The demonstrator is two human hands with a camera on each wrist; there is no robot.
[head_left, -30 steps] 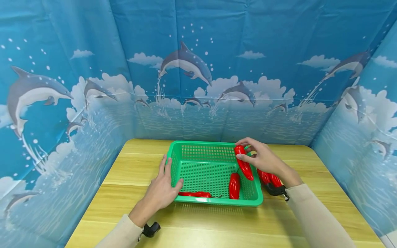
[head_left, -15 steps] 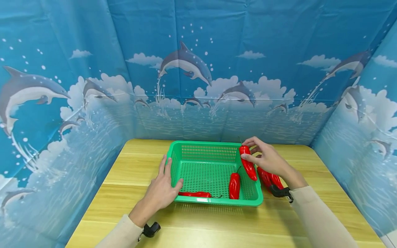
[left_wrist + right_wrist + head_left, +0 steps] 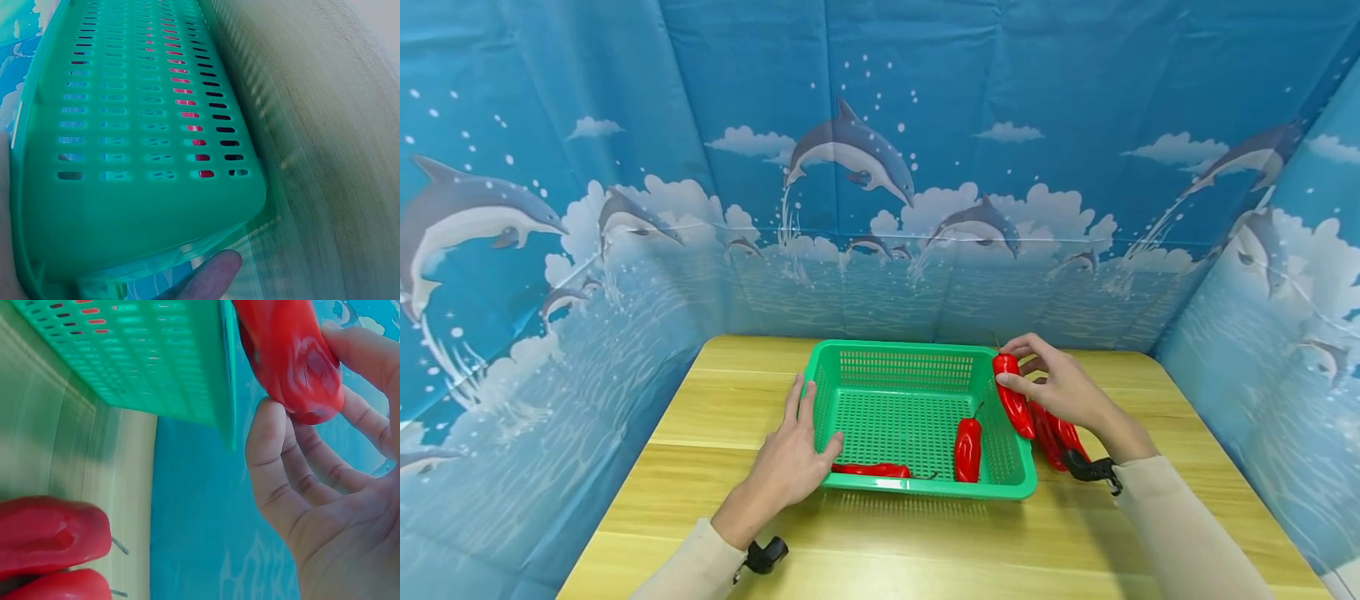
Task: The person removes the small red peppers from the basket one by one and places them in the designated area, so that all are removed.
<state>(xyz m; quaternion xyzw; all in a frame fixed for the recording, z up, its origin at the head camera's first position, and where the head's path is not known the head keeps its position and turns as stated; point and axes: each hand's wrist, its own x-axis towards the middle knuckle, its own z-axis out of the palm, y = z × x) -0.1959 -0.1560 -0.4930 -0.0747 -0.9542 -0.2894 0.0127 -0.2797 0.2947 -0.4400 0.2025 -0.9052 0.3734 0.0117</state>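
My right hand [image 3: 1063,390] pinches a long red pepper [image 3: 1013,398] between thumb and fingers, its green stem pointing up. The pepper hangs slanted over the right rim of a green slotted plastic basket [image 3: 891,346]. In the right wrist view, fingertips [image 3: 267,419] and thumb close on one end of that pepper. My left hand [image 3: 790,454] holds the basket's front left corner, its thumb over the rim and a fingertip [image 3: 219,272] low outside the wall. Inside the basket, one red pepper [image 3: 967,450] lies at the right and another [image 3: 872,471] along the front wall.
Beyond the basket's right side, red peppers [image 3: 1060,437] lie on the wooden table [image 3: 910,550], partly hidden by the right hand and its wrist camera. Two of these peppers [image 3: 53,531] show in the right wrist view. A blue dolphin-print curtain [image 3: 880,292] surrounds the table's back and sides.
My right hand has moved to the right with the pepper, from above the basket's right end to over its rim. My left hand, the basket and the two peppers inside have stayed put.
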